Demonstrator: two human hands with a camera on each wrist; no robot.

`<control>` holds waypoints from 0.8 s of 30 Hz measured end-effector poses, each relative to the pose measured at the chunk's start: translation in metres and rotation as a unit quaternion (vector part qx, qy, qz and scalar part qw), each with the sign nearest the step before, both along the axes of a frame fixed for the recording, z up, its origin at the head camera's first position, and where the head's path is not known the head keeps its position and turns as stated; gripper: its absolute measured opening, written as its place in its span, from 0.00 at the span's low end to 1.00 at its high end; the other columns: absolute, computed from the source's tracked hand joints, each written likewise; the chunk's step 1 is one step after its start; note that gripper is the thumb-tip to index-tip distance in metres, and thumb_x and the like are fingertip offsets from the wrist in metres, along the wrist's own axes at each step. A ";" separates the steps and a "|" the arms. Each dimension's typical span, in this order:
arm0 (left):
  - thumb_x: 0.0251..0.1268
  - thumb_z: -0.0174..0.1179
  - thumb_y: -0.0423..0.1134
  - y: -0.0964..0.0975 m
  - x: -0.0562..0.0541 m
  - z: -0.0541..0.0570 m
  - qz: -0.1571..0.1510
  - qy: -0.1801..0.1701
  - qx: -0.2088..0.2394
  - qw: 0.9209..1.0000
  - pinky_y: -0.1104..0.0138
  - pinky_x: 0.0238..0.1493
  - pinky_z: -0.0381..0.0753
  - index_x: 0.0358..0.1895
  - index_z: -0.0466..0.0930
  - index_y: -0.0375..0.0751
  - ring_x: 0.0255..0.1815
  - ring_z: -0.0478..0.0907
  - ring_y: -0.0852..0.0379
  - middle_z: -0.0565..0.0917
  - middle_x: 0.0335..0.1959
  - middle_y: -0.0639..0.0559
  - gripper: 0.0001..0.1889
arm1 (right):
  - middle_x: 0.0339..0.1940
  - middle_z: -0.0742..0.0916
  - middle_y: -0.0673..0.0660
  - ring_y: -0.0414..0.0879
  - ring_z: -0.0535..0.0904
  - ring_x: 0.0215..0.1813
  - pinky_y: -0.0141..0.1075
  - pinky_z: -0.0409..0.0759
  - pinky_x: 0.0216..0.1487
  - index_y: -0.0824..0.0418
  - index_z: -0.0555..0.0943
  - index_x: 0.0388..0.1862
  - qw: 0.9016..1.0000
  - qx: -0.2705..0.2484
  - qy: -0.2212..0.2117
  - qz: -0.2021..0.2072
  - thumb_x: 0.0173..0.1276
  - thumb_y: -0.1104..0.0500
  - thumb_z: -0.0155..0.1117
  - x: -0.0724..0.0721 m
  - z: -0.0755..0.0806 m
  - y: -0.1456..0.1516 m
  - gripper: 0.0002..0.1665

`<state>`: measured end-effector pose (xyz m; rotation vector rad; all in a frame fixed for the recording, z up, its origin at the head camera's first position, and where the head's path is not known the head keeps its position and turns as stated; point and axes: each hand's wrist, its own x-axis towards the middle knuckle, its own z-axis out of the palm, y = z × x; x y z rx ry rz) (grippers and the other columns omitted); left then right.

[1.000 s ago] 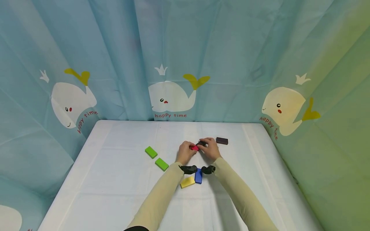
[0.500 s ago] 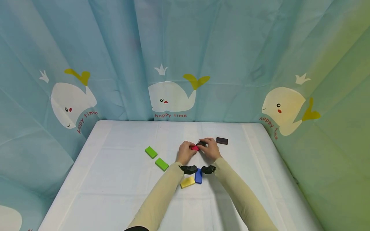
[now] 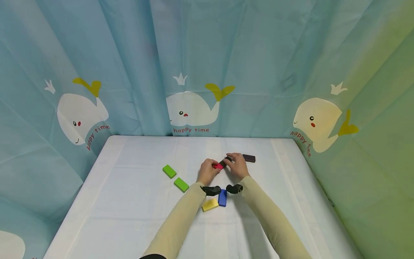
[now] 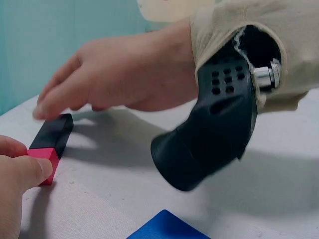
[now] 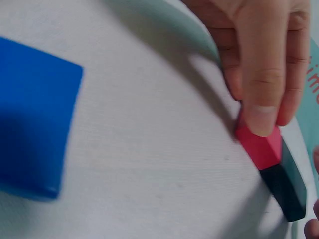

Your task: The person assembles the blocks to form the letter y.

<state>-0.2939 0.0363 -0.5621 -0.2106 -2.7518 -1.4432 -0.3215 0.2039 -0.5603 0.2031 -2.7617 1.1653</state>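
Observation:
In the head view my left hand point(image 3: 207, 172) pinches a pinkish-red block point(image 3: 218, 166) between thumb and fingers, low at the white table. A black block point(image 4: 54, 133) lies end to end with it, the two forming one slanted row in the left wrist view. My right hand point(image 3: 238, 167) hovers just beyond and over the black block with loose fingers and nothing in them. In the right wrist view, the left thumb presses the red block point(image 5: 264, 149), and right fingertips point(image 5: 312, 229) show at the edge, apart from the black block point(image 5: 286, 191).
A dark brown block point(image 3: 249, 158) lies right of my right hand. Nearer me, a blue block point(image 3: 222, 198) and a yellow block point(image 3: 210, 205) sit close together. Two green blocks point(image 3: 181, 185) lie to the left. A whale-print curtain point(image 3: 265, 54) surrounds the table.
My right hand has let go of the black block and shifted slightly right, uncovering more of it. My left hand stays on the red block.

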 end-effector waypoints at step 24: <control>0.57 0.70 0.32 -0.001 0.002 -0.002 0.001 0.002 0.002 1.000 0.65 0.45 0.75 0.45 0.84 0.36 0.39 0.74 0.57 0.79 0.40 0.48 0.12 | 0.68 0.65 0.71 0.69 0.57 0.68 0.63 0.54 0.64 0.64 0.71 0.69 0.965 -0.012 -0.053 -0.258 0.67 0.43 0.60 -0.003 0.010 0.047 0.38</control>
